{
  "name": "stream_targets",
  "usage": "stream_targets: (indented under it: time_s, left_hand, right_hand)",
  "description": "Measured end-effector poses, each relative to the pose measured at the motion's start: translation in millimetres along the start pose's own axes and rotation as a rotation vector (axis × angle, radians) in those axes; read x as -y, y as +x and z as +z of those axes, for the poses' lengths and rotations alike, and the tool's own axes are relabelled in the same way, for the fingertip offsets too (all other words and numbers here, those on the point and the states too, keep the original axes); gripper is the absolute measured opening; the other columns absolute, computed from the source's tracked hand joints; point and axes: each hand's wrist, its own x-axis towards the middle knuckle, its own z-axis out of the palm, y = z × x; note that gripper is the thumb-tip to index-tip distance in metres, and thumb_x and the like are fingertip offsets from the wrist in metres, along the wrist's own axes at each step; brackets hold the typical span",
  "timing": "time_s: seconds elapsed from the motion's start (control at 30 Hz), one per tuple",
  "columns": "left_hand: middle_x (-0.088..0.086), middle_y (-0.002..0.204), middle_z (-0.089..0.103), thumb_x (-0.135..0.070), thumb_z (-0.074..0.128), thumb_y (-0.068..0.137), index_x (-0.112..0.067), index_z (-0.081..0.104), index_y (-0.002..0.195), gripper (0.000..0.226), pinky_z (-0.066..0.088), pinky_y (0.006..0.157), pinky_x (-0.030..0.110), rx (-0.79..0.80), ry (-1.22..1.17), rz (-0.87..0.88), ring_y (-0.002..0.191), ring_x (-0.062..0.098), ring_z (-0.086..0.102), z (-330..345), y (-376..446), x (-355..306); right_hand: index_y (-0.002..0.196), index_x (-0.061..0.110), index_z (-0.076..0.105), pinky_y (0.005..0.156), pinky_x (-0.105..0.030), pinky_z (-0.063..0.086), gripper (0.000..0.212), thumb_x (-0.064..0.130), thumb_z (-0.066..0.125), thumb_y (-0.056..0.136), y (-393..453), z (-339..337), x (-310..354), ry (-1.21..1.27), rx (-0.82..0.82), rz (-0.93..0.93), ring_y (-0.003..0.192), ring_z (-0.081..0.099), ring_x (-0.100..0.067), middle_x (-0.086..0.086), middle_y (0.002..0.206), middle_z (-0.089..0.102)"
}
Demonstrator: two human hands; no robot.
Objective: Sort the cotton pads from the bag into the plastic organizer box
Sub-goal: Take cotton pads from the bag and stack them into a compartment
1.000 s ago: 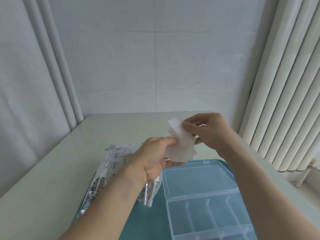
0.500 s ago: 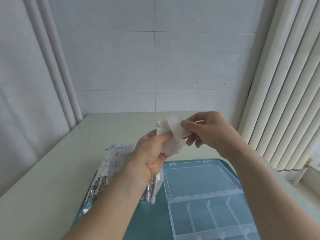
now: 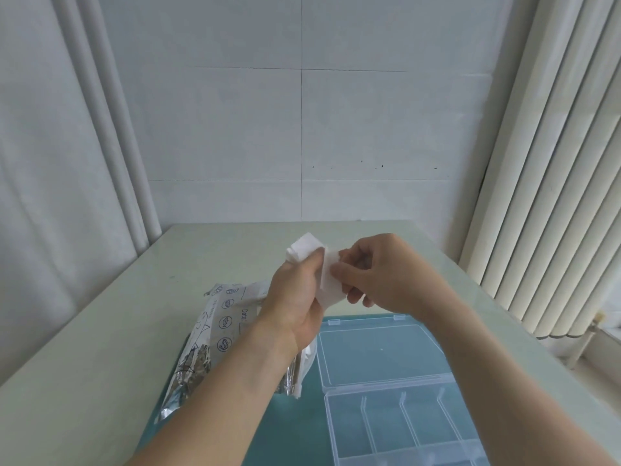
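The bag (image 3: 220, 326) carries "Date:" beside round fish icons; other print too blurred.

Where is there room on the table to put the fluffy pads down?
Bare table lies left of the bag, and behind both hands, up to the wall. The organizer box compartments look empty too. It is crowded where bag and box nearly meet.

The clear plastic organizer box (image 3: 396, 391) runs off the bottom edge, so its near compartments are cut short. The left forearm covers the middle of the silver foil bag with blue printed icons (image 3: 208, 334) — its opening is hidden. The left hand (image 3: 295, 297) hides the lower part of the small stack of white square cotton pads (image 3: 316, 264); their count cannot be told. The teal mat (image 3: 295, 428) is mostly covered. The bag's print is too small to read beyond "Date".
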Motion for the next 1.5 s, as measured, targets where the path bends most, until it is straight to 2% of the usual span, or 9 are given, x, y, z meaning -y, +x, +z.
stream_targets:
  time_s: [0.07,0.13,0.27,0.57,0.93,1.07,1.33,1.43,1.5]
  left_hand:
    - [0.019,0.094,0.066,-0.022,0.042,0.106,-0.013,0.055,0.128,0.027,0.050,0.060,0.036,0.025,-0.044,0.021,0.068,0.028,0.061,1,-3,-1]
    - [0.014,0.087,0.067,-0.029,0.037,0.108,-0.024,0.051,0.129,0.026,0.048,0.058,0.035,0.077,-0.069,0.043,0.063,0.023,0.062,3,-6,-3]
    - [0.012,0.086,0.071,-0.037,0.031,0.108,-0.019,0.046,0.121,0.027,0.046,0.064,0.038,0.114,-0.099,0.080,0.065,0.024,0.064,8,-10,-2]
    - [0.008,0.091,0.066,-0.041,0.037,0.106,-0.020,0.055,0.113,0.028,0.053,0.069,0.034,0.013,-0.050,0.049,0.072,0.020,0.067,9,-12,1]
    - [0.011,0.097,0.066,-0.042,0.039,0.105,-0.017,0.059,0.100,0.032,0.051,0.063,0.034,-0.080,0.025,-0.011,0.078,0.026,0.062,7,-13,-2]
    - [0.016,0.087,0.069,-0.054,0.031,0.103,-0.009,0.065,0.114,0.058,0.049,0.059,0.035,0.084,0.004,-0.124,0.065,0.026,0.063,7,-16,-9]
    - [0.015,0.075,0.064,-0.054,0.039,0.101,-0.009,0.075,0.072,0.065,0.042,0.060,0.034,0.237,-0.010,-0.227,0.066,0.028,0.054,7,-18,-11]
    - [0.016,0.075,0.065,-0.029,0.044,0.103,-0.003,0.069,0.088,0.040,0.047,0.054,0.031,0.199,0.045,-0.209,0.058,0.028,0.056,6,-17,-10]
    - [0.018,0.075,0.061,-0.020,0.046,0.101,0.000,0.062,0.094,0.026,0.048,0.048,0.029,0.185,0.047,-0.236,0.056,0.029,0.055,4,-15,-10]
  right_hand:
    - [0.079,0.008,0.069,0.057,-0.027,0.056,0.023,0.025,0.064,0.093,-2,2,2,0.002,0.013,0.020,0.058,0.066,-0.021,-0.004,0.067,0.074]
    - [0.083,0.009,0.068,0.068,-0.033,0.062,0.020,0.026,0.066,0.093,-1,5,1,0.077,0.002,0.036,0.067,0.073,-0.027,-0.003,0.069,0.075]
    - [0.087,0.014,0.068,0.076,-0.052,0.061,0.014,0.027,0.072,0.089,-1,9,0,0.136,-0.031,0.030,0.075,0.074,-0.031,-0.001,0.070,0.076]
    - [0.087,0.008,0.067,0.053,-0.020,0.052,0.026,0.017,0.088,0.076,-6,8,6,0.377,-0.040,0.135,0.052,0.066,-0.013,-0.007,0.072,0.076]
    - [0.090,0.001,0.074,0.065,-0.030,0.062,0.020,-0.004,0.083,0.074,-4,-22,-1,0.423,0.010,0.177,0.067,0.074,-0.027,-0.013,0.079,0.077]
    - [0.088,0.002,0.073,0.060,-0.027,0.059,0.017,-0.003,0.082,0.075,-2,-23,-1,0.445,-0.047,0.138,0.061,0.071,-0.022,-0.014,0.076,0.076]
    - [0.083,0.012,0.071,0.052,-0.022,0.050,0.009,0.011,0.080,0.080,-2,-3,-3,0.156,-0.064,0.040,0.048,0.065,-0.015,0.000,0.066,0.075]
    - [0.087,0.018,0.074,0.050,-0.012,0.044,0.003,0.016,0.072,0.088,0,-3,-3,-0.045,-0.054,-0.057,0.051,0.065,-0.008,0.007,0.069,0.074]
    - [0.097,0.025,0.074,0.062,-0.015,0.045,0.011,0.026,0.074,0.086,0,-8,-3,-0.182,-0.053,-0.110,0.067,0.066,-0.004,0.012,0.082,0.074]
